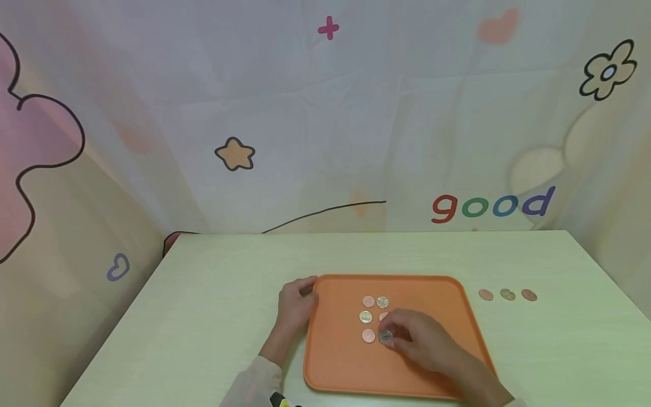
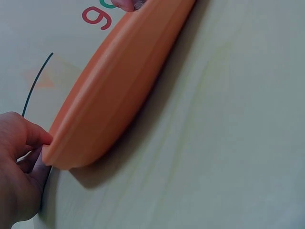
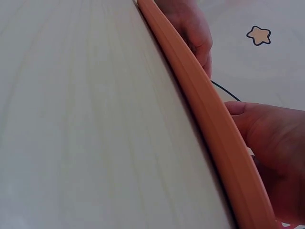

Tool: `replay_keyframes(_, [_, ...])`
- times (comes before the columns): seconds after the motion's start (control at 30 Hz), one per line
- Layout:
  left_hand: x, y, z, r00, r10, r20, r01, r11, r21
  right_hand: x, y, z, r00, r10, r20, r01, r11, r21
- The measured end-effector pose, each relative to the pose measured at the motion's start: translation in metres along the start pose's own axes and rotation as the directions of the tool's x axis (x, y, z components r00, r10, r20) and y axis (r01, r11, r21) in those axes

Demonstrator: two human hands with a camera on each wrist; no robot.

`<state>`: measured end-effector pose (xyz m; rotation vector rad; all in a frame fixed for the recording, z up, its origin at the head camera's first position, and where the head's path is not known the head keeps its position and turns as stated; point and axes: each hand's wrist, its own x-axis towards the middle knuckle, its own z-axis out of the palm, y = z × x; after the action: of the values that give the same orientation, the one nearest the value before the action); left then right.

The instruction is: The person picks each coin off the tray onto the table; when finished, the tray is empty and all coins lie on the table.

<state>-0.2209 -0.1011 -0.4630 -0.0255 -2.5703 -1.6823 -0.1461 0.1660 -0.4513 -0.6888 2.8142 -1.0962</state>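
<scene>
Across the near right corner of the orange tray (image 1: 335,367): the right forearm (image 1: 474,372) comes in from the side, seemingly to leave most coins in sight.
Right hand (image 1: 422,343): fingers clamped on the dark silvery coin (image 1: 386,337), thumb opposite index; a fingertip pinch probably suits something so flat.
Near row: that coin sits just right of a pale pink coin (image 1: 368,336).
Middle row: a brassy coin (image 1: 365,317), then a pinkish coin (image 1: 383,316) partly hidden by the right hand.
Far row: a coppery coin (image 1: 368,302) beside a yellowish coin (image 1: 382,302); pairing perhaps keeps the layout readable.
Left hand (image 1: 296,305): fingers clamped on the tray's far left corner, presumably to steady it.
Bench (image 1: 203,316): off the tray's right edge, near its far right corner, lie three coins (image 1: 507,294) in line, spaced apart, likely for easy gripping.
Beyond the bench's far edge: a printed cloth (image 1: 305,113).
</scene>
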Motion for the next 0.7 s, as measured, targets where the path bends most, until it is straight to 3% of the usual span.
replay_keyframes(0.3, [0.0002,-0.0004,-0.0004,1.000,-0.002,0.001,0.002,1.000,-0.002,-0.0013,0.0033,-0.0010,0.997,-0.065,0.034,0.064,0.997,0.050])
replay_keyframes(0.7, [0.0001,-0.0008,-0.0010,1.000,0.005,0.005,-0.005,1.000,0.008,-0.0015,0.0074,-0.0038,0.996,-0.032,0.087,0.023,0.994,0.104])
